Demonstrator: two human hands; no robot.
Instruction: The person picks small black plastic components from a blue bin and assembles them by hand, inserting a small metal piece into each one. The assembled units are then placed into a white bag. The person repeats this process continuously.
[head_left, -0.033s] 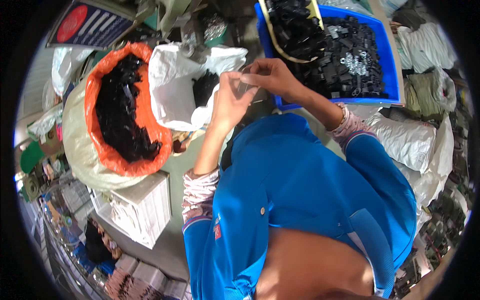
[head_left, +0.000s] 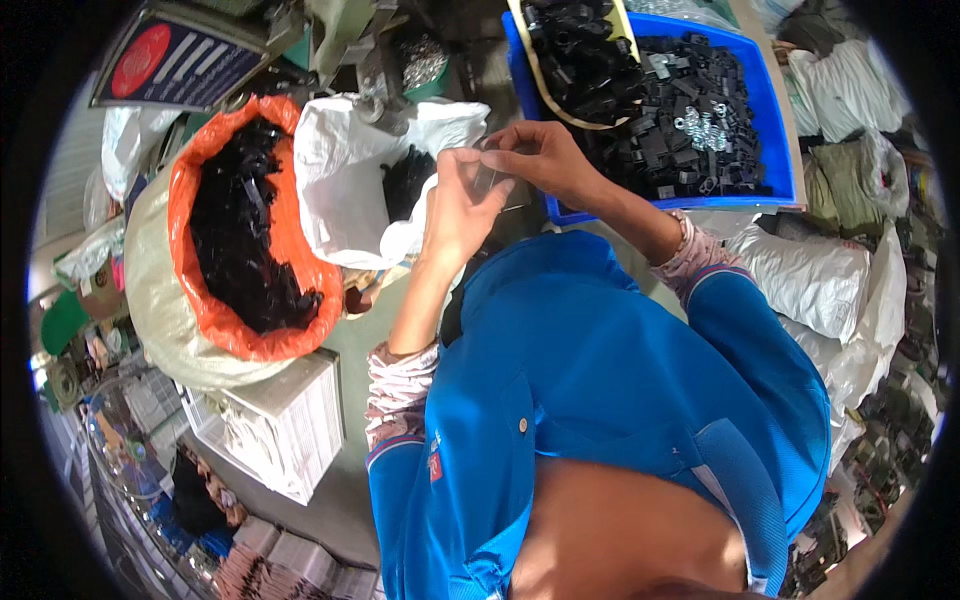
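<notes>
While the left hand and the right hand meet fingertip to fingertip, a close manipulation of something small seems the step in hand; the next move appears to call for fine, steady fingers. What looks like a thin piece sits between them, too small to identify, and I cannot tell which hand's grip is closed on it. Just beside the left hand, a white bag holds black parts; further left, an orange-lined sack carries more of them. Beyond the right forearm, a blue bin contains dark pieces and a silvery cluster, with a cream-rimmed container of black parts over its left side.
</notes>
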